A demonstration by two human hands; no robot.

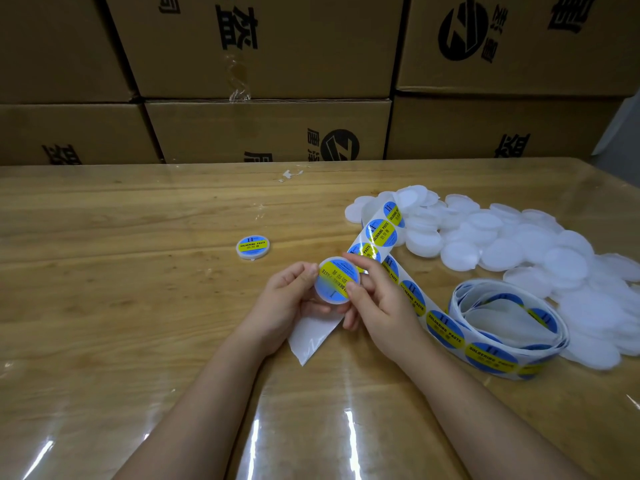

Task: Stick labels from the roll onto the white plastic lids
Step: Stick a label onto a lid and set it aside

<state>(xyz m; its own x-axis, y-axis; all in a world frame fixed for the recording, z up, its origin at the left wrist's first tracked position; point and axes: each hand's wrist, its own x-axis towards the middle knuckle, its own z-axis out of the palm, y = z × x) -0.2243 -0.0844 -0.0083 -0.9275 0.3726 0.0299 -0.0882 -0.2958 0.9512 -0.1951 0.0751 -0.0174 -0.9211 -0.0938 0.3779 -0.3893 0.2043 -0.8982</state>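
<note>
- At frame centre, the left hand (287, 299) and right hand (377, 299) both grasp a labelled white lid (336, 280).
- Label roll (498, 327) lies lower right; unlabelled lids (519, 244) heap right of centre.
- A finished lid (252, 247) sits left of centre.

Left hand (287, 299) and right hand (381, 299): we note both are bare, with short, rounded fingers and nails trimmed close. Left forearm (207, 393) and right forearm (467, 403): we record bare skin along the whole visible length, wrists uncovered. The frame edge hides the upper arms.
</note>
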